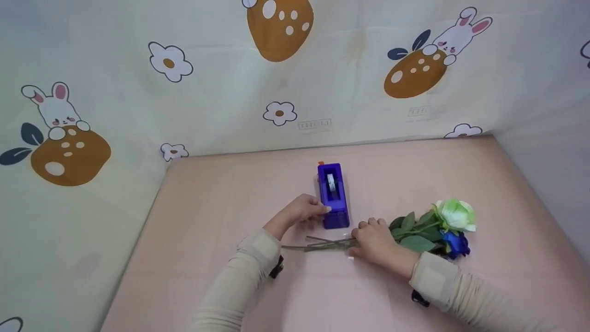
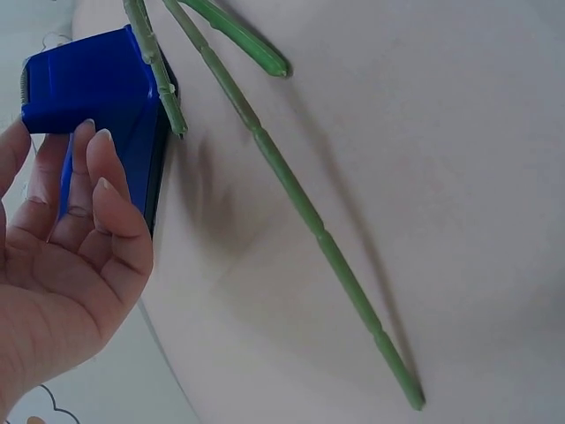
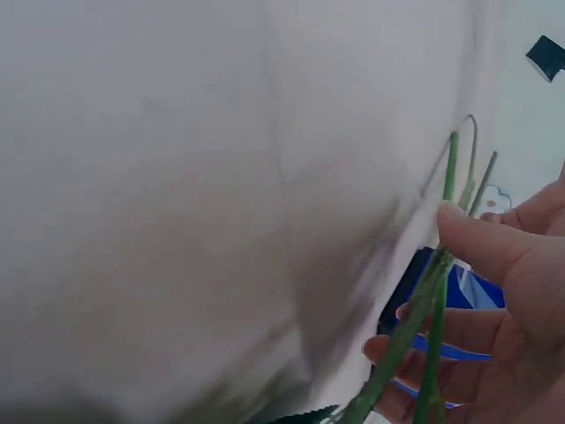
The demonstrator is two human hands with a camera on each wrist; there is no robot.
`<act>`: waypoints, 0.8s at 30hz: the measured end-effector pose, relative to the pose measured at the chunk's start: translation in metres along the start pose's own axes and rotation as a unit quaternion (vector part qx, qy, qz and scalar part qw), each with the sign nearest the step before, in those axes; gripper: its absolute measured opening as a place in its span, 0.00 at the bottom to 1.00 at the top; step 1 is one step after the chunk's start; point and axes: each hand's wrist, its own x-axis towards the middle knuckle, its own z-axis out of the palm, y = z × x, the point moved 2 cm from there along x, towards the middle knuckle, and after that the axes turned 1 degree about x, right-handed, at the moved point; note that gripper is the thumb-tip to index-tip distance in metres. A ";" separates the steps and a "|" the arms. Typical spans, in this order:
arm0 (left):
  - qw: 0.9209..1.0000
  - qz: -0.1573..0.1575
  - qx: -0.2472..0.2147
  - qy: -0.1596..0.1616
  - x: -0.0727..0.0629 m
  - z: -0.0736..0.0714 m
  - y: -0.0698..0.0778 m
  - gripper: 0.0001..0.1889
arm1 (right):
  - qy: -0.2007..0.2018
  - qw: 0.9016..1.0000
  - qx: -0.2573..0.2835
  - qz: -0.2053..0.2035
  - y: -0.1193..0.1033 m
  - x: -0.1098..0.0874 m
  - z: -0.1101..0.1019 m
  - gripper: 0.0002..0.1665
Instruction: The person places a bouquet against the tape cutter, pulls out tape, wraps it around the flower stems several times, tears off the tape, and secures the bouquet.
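Judging by how they lie, the flowers (image 1: pixel 428 232) are gathered into one bunch, but no binding shows; beneath the fingers, one cannot tell. The right hand (image 1: pixel 374 240) grips their stems (image 1: pixel 329 244), blooms to its right. Apart from it, the left hand (image 1: pixel 302 210) pinches the tape dispenser (image 1: pixel 335 202), on the far side of the stems.

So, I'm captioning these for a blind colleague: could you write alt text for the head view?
A person's right hand holds flower stems with a pale green bloom and a blue bloom, while the left hand is at a blue tape dispenser on a pinkish tabletop. Behind is a pale backdrop printed with rabbits.
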 end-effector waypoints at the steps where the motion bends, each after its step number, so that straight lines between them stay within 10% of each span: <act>1: 1.000 0.000 -0.001 0.000 0.000 0.000 0.000 0.12 | 0.005 1.000 0.001 -0.005 0.000 0.000 0.001 0.22; 18: 1.000 0.022 -0.016 0.007 -0.004 0.003 -0.001 0.15 | 0.069 0.994 -0.009 -0.083 0.004 -0.009 0.016 0.06; 24: 0.993 -0.026 0.111 0.043 -0.017 0.003 0.003 0.24 | 0.044 0.994 0.016 -0.099 0.005 -0.008 0.011 0.05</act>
